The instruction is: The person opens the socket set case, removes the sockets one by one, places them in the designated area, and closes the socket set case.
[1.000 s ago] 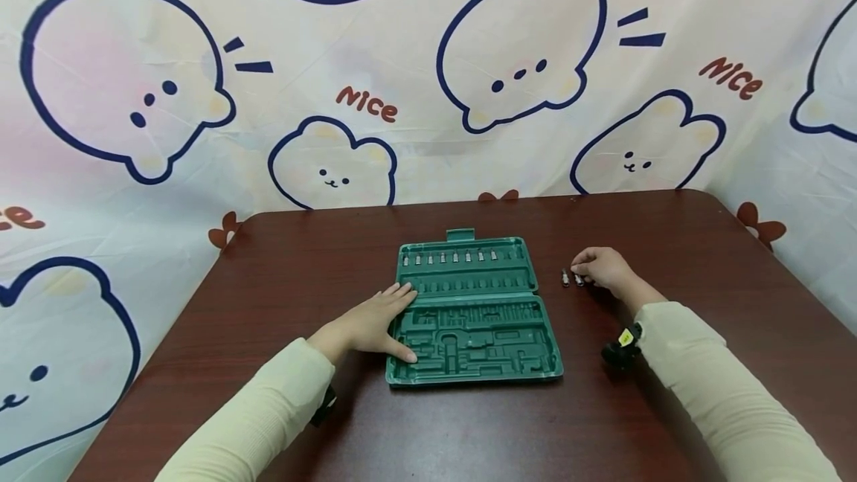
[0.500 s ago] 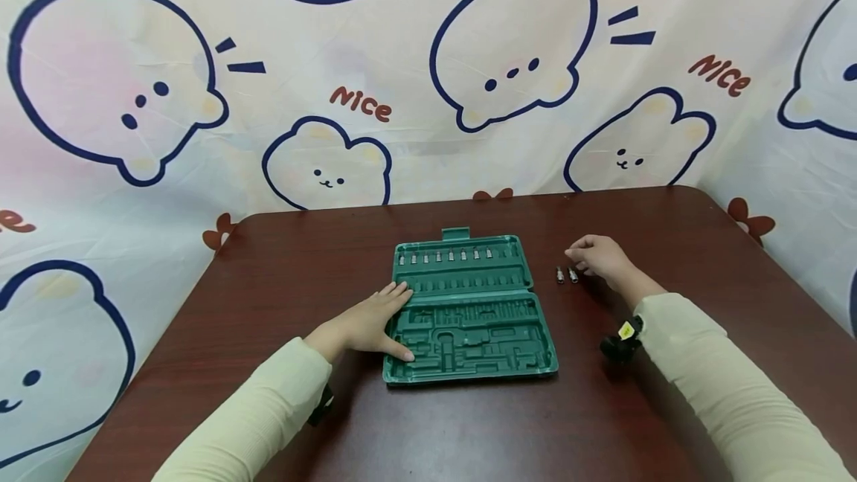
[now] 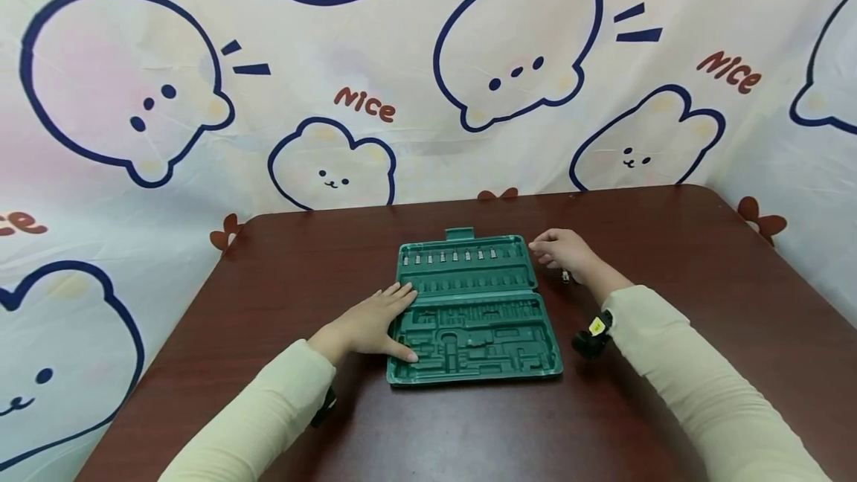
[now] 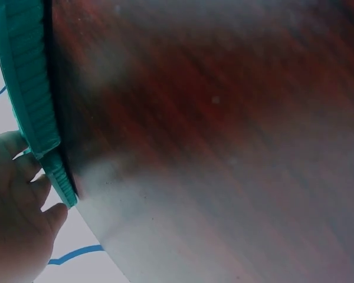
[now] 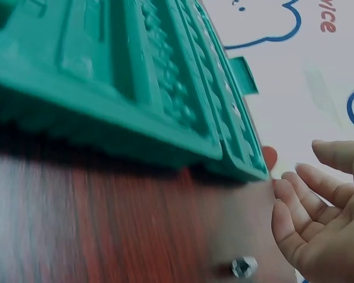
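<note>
An opened green plastic tool case (image 3: 475,376) lies on the table, moulded with recesses. My left hand (image 3: 375,322) rests on its left edge, fingers spread, thumb over the lower half; in the left wrist view the fingers (image 4: 23,177) lie along the case's side. My right hand (image 3: 565,253) is at the upper right corner of the case, thumb and forefinger together in the head view. In the right wrist view its fingers (image 5: 307,206) are bent, and I cannot tell whether they hold something. A small metal socket (image 3: 565,276) lies on the table under this hand.
Several small metal pieces (image 3: 455,256) stand in a row in the case's upper half. The case's latch tab (image 3: 460,233) sticks out at the far edge. Behind the brown table (image 3: 321,259) hangs a cartoon-printed cloth (image 3: 415,162).
My right hand has lifted from beside the loose sockets and moved left to the case's upper right corner. My left hand has stayed on the case.
</note>
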Demonstrator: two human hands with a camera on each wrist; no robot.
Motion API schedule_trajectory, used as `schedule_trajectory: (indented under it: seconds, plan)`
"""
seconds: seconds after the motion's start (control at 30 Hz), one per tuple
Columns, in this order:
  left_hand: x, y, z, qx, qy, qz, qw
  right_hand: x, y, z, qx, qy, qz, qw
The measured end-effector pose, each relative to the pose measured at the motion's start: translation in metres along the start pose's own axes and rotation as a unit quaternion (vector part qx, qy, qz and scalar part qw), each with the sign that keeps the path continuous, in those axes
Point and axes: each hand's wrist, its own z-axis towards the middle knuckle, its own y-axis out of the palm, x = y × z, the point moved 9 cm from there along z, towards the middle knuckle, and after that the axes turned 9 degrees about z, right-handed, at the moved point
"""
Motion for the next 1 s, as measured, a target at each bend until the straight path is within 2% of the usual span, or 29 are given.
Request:
schedule_trajectory:
  seconds: [0.27, 0.6, 0.8, 1.0]
  plan:
    - [0.001, 0.0, 0.002, -0.007, -0.001, -0.009, 0.9999, -0.005, 0.02, 0.012, -0.018, -0.009, 0.01, 1.0]
    - [-0.001, 0.001, 0.002, -0.02, -0.008, -0.015, 0.9996, -0.018, 0.036, 0.028, -0.036, -0.03, -0.001, 0.999]
    - [0.001, -0.002, 0.002, -0.023, -0.009, -0.01, 0.9996, -0.027, 0.047, 0.033, -0.055, -0.055, -0.058, 0.995]
    - [0.001, -0.003, 0.002, -0.027, -0.012, -0.008, 0.9995, -0.027, 0.057, 0.042, -0.064, -0.052, -0.117, 0.99]
